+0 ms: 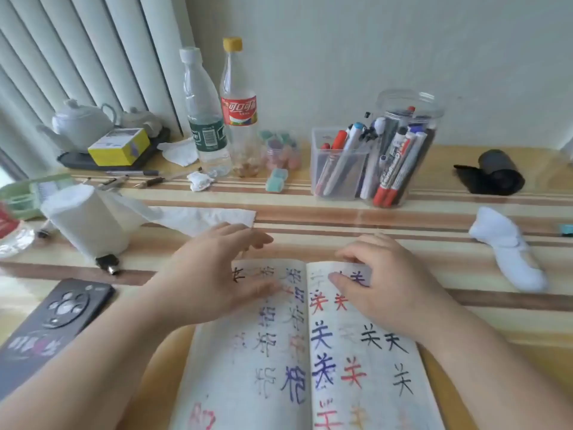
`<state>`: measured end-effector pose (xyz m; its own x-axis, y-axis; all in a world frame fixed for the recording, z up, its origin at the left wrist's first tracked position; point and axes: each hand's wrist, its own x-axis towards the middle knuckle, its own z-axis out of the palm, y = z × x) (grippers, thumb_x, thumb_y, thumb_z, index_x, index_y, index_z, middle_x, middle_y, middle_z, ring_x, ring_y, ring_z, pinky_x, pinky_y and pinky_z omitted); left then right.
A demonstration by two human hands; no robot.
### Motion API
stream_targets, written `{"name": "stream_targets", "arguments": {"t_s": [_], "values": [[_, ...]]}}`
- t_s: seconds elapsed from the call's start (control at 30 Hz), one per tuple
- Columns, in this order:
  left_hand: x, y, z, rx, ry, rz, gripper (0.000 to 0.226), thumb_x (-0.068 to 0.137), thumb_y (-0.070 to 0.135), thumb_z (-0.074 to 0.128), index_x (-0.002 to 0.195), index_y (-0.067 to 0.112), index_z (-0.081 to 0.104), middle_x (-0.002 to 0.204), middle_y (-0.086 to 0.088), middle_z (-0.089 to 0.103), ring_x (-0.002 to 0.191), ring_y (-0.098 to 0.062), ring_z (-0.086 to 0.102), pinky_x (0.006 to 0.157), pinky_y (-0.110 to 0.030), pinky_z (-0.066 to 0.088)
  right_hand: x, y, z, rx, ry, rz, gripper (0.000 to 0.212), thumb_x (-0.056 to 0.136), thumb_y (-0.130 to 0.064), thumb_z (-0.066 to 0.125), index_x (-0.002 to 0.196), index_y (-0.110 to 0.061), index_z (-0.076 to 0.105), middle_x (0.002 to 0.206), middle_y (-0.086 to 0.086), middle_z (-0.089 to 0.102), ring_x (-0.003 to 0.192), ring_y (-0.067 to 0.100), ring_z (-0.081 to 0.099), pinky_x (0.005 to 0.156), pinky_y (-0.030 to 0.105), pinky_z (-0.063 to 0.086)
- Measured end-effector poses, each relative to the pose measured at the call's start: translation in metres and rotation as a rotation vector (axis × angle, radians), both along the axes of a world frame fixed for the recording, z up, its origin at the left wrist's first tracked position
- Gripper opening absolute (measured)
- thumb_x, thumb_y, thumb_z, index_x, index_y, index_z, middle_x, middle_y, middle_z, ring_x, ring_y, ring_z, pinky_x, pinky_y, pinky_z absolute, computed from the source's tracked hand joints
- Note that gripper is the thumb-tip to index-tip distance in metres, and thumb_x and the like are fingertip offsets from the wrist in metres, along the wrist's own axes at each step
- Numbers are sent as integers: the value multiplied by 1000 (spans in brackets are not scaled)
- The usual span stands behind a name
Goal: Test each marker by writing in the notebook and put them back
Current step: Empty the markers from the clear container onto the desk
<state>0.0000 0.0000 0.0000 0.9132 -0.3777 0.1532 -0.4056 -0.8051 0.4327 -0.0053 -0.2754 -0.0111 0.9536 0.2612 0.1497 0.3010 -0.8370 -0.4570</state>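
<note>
White pages of the open notebook (279, 367) at bottom centre, filled with red, blue and black characters. Left hand (214, 274) flat on top of the left page, fingers straight, slightly spread. Right hand (384, 283) over the top of the right page, thumb on paper, fingers bent at the upper edge; pinching or not, impossible to tell. Markers (398, 162) upright in a clear box (316, 133) and round jar (409, 100), upper right of centre, well apart from both hands.
</note>
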Motion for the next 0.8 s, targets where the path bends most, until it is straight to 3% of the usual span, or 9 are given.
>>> {"name": "stream_targets", "arguments": {"t_s": [0.07,0.13,0.23,0.33,0.47,0.6,0.7,0.8], "values": [[2,-5,-6,225,29,-35,90,63,100,43,136,47,44,120,29,47,115,1,43,100,-26,38,1,3,-1,-57,35,2,36,86,-61,63,114,-38,63,106,-24,52,106,0,45,95,23,40],[0,-13,-14,345,79,-12,87,56,104,40,124,49,42,114,29,40,112,-1,38,100,-26,32,-1,7,-5,-109,58,-7,40,84,-70,57,109,-38,61,105,-23,50,106,2,43,97,26,39],[7,-27,-18,247,157,70,76,51,102,48,96,41,46,99,27,43,97,2,39,82,-20,35,0,8,-2,-175,55,-55,46,83,-79,49,81,-33,47,90,-20,46,92,6,42,87,27,38],[11,-34,-17,109,111,123,61,62,88,63,78,31,47,85,17,51,82,0,46,64,-22,36,-1,7,10,-156,82,-123,58,80,-82,49,72,-26,36,78,-11,45,78,7,41,72,26,39],[13,-37,-20,-15,29,133,51,77,74,63,68,27,47,76,12,52,76,-3,51,64,-25,43,8,-1,18,-238,181,-201,68,73,-91,48,72,-23,44,68,-6,50,62,12,44,59,34,39],[14,-40,-22,-89,4,162,46,82,64,68,66,25,49,76,12,53,74,-6,52,61,-24,42,18,-10,19,-233,203,-286,68,70,-89,53,69,-22,44,61,-6,44,56,14,39,55,32,31],[16,-41,-25,-90,-42,153,42,83,64,67,68,28,52,79,14,53,78,-2,50,63,-21,40,16,-11,18,-246,146,-318,65,73,-86,53,68,-22,44,60,-6,45,54,14,41,53,32,34],[18,-37,-30,-79,-49,124,30,87,56,68,75,31,57,84,18,52,85,0,49,67,-17,39,14,-13,19,-108,-9,-375,53,83,-72,58,71,-22,47,57,-5,50,53,15,49,52,35,42]]}}
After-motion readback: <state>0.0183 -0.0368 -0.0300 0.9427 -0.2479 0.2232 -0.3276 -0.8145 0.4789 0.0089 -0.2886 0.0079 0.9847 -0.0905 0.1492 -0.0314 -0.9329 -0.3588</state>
